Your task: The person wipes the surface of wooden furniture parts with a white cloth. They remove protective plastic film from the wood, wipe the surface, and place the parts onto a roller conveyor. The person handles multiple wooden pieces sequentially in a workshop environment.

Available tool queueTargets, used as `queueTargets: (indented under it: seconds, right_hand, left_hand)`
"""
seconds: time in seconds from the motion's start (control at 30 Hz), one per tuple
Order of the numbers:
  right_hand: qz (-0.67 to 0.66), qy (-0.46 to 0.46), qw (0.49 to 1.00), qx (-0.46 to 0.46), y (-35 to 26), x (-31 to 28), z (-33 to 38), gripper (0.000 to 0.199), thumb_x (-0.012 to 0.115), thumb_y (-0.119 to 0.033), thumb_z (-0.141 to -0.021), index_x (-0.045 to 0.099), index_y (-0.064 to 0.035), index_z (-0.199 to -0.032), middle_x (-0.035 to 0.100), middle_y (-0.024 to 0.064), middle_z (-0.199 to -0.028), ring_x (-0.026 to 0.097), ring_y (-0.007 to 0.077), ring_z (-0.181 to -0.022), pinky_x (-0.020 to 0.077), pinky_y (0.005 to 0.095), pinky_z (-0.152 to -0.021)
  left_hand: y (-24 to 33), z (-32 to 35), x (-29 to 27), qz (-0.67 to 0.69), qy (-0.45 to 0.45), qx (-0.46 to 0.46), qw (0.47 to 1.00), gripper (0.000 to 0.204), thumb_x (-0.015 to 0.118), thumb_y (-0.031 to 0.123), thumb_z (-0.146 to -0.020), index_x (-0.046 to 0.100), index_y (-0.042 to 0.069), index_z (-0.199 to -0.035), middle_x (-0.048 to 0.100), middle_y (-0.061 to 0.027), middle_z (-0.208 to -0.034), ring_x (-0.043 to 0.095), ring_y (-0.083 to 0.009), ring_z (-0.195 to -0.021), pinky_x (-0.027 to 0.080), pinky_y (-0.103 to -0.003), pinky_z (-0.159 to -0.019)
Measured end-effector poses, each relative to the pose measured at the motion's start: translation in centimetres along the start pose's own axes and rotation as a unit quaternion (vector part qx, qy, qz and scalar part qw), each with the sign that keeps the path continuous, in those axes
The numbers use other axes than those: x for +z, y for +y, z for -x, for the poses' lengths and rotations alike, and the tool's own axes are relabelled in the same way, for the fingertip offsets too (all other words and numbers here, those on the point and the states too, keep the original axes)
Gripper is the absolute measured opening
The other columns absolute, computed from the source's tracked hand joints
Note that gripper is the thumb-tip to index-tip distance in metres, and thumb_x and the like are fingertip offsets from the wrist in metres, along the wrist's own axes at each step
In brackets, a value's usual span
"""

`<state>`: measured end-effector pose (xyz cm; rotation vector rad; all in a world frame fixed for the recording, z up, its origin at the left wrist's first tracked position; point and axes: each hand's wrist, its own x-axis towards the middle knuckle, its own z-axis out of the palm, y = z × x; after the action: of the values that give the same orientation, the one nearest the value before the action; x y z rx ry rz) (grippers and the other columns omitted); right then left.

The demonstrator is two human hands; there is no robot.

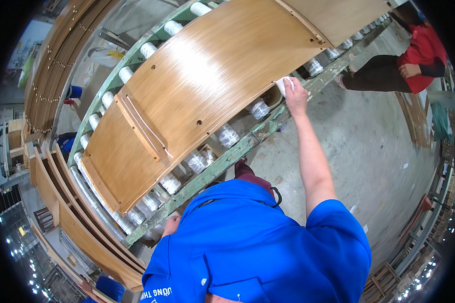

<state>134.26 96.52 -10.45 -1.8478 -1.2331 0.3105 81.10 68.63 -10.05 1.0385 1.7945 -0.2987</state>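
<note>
A person's right hand [294,91] reaches forward, fingers [290,82] clenched around a white cloth [284,84] pressed to the near edge of a wooden panel [207,86] lying on a green roller conveyor [227,159]. The left hand [170,225] is mostly hidden below; its grip cannot be told.

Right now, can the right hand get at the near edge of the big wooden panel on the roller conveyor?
Probably yes: the right hand, arm outstretched and holding a white cloth, already meets the wooden panel at its near edge, with nothing between them.
</note>
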Motion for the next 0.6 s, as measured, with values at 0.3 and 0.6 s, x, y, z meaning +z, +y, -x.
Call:
queueTargets:
  seconds: [0.3,0.6]
  right_hand:
    - [-0.04,0.001,0.999,0.008,2.3,-1.2,-2.8,0.032,0.053,-0.037,-0.089,0.062,-0.0071,-0.095,0.064,0.0185,-0.079,0.063,0.0372,-0.077,0.0486,0.0414,-0.064]
    - [-0.01,0.1,0.995,-0.008,6.9,-3.1,-9.6,0.029,0.054,-0.033,-0.088,0.062,-0.0056,-0.095,0.065,0.0187,-0.08,0.064,0.0363,-0.077,0.049,0.0413,-0.065]
  left_hand:
    - [4.6,-0.6,0.4,0.008,-0.029,0.004,1.0,0.036,0.053,0.034,-0.086,0.066,0.001,-0.089,0.066,-0.018,-0.083,0.063,-0.0265,-0.083,0.047,-0.035,-0.075]
    - [6.3,1.3,0.2,-0.044,-0.051,-0.036,0.997,0.042,0.053,0.039,-0.084,0.065,0.0,-0.096,0.066,-0.0185,-0.09,0.063,-0.0303,-0.09,0.047,-0.037,-0.077]
